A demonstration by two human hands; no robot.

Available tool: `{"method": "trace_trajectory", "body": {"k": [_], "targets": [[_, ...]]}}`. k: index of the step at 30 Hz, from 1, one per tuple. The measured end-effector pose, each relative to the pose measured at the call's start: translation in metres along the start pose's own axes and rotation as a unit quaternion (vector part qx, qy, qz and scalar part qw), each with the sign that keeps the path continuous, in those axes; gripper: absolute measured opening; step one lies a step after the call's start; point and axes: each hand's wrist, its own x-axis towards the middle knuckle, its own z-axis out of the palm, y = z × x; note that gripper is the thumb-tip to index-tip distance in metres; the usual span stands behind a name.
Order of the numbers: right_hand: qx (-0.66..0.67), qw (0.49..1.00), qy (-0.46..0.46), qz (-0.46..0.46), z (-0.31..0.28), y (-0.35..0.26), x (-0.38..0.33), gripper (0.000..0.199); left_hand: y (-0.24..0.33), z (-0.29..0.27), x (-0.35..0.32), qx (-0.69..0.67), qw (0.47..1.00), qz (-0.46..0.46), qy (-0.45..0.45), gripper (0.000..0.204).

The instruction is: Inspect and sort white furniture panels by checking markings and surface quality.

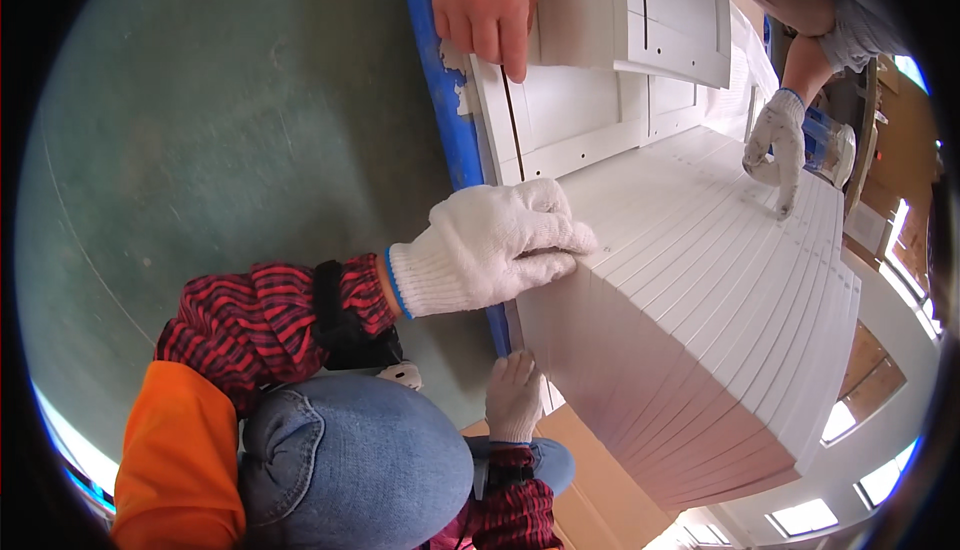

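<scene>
Left grip [495,245] touches white panels [690,340], co-worker's glove [777,140] beyond; right grip [514,402] below (closures unclear).

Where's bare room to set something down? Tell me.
Green floor between the blue beam and your plaid left sleeve; white panel edges between your left hand and a co-worker's gloved hand. Crowded: the white doors by a bare hand.

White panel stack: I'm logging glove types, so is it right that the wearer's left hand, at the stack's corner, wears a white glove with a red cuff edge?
Not quite: the head view shows a blue cuff edge. The left hand at the corner of the stack does wear a white glove.
</scene>
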Motion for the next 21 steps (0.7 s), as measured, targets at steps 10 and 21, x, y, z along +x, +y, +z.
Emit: {"method": "trace_trajectory", "body": {"k": [10,21], "targets": [[0.120,0.992,0.031,-0.005,0.028,-0.002,-0.012,0.015,-0.004,0.009,-0.006,-0.007,0.998,0.049,0.044,0.041],[0.120,0.992,0.036,-0.012,0.034,-0.003,-0.012,0.015,0.007,0.011,-0.010,-0.092,0.992,-0.079,0.038,0.043]]}}
